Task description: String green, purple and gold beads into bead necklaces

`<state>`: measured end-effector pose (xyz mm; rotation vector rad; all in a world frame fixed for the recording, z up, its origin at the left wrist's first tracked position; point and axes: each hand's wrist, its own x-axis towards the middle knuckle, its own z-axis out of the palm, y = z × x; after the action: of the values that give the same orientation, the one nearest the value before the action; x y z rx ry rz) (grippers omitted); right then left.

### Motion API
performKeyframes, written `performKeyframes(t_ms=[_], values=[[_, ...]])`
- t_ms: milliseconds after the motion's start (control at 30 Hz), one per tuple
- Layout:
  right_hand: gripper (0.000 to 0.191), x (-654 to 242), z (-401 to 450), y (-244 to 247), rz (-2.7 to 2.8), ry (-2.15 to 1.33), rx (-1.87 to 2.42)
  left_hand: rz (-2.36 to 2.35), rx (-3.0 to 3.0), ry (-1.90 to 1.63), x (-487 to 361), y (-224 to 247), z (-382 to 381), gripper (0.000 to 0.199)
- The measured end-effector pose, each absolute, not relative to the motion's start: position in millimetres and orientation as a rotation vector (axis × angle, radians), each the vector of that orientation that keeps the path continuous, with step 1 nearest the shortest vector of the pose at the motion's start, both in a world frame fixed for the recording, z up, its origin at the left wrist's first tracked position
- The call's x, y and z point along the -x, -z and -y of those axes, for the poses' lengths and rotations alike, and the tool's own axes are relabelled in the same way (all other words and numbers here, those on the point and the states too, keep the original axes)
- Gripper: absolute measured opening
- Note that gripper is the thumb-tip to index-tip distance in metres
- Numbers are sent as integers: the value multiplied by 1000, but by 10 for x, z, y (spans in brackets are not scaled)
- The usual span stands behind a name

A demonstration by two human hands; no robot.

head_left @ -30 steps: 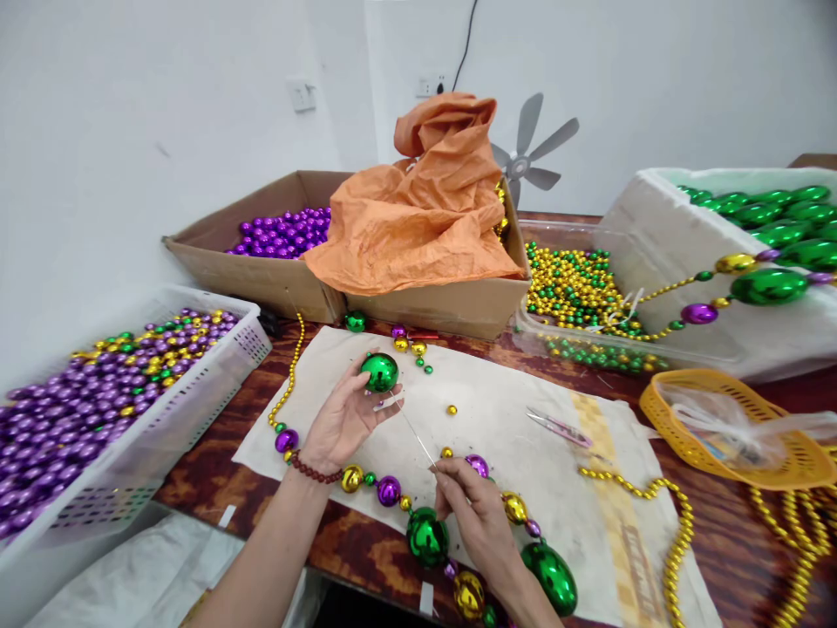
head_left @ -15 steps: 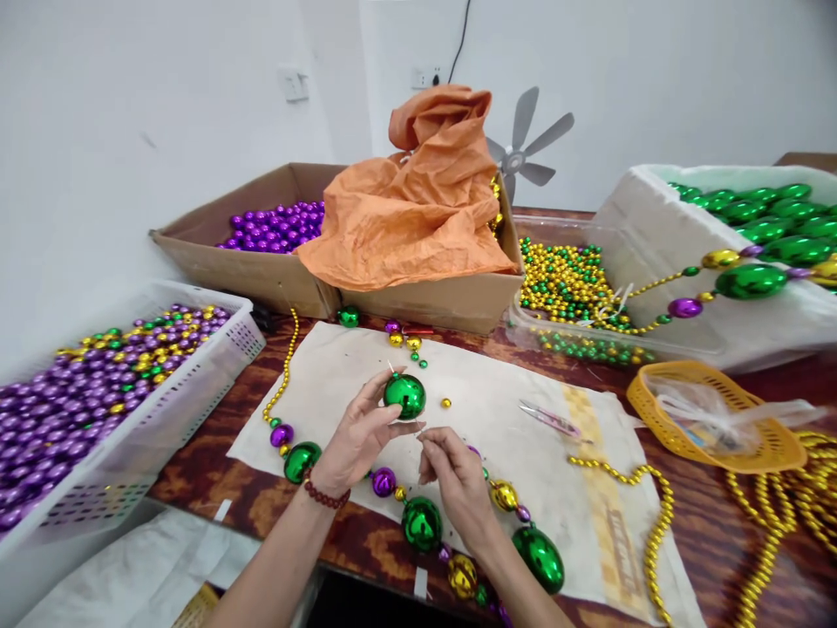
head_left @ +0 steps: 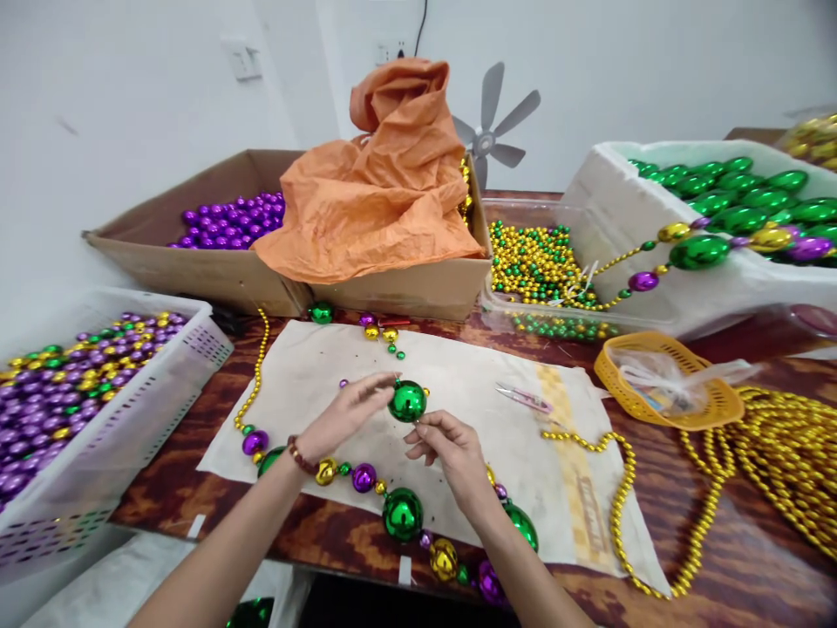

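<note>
The right hand [head_left: 451, 452] pinches a thin wire [head_left: 417, 423] under the green ball [head_left: 406, 401]; the left hand [head_left: 346, 414], cupped before, now has straighter fingers beside it. Bare cloth [head_left: 461, 375] separates ball and snips [head_left: 525, 398]; beads [head_left: 403, 515] line the counter's [head_left: 327, 536] front edge.

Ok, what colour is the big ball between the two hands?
The ball is shiny metallic green; it shows best in the head view.
</note>
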<state>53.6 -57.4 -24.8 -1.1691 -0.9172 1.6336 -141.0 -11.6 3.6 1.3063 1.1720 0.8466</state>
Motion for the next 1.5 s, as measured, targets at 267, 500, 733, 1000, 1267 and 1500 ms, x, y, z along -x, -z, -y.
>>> performKeyframes(t_ms=[267,500,733,1000,1267,1500], values=[[28,-578,582,244,721,-1603,1144,-1673,-2467,-519,1367,265,-968,40],[26,-623,607,289,723,-1579,1146,-1561,-2745,-234,1330,364,-1225,35],[25,-728,611,238,712,-1495,1139,-1695,-2744,-257,1327,232,-979,32],[23,-726,651,217,716,-1477,1116,-1735,-2653,-48,1520,239,-767,28],[23,-478,627,191,865,-1581,1030,-1621,-2593,-304,1938,247,-472,28],[24,-399,636,317,932,-1645,1115,-1435,-2660,-192,2062,344,-181,19]])
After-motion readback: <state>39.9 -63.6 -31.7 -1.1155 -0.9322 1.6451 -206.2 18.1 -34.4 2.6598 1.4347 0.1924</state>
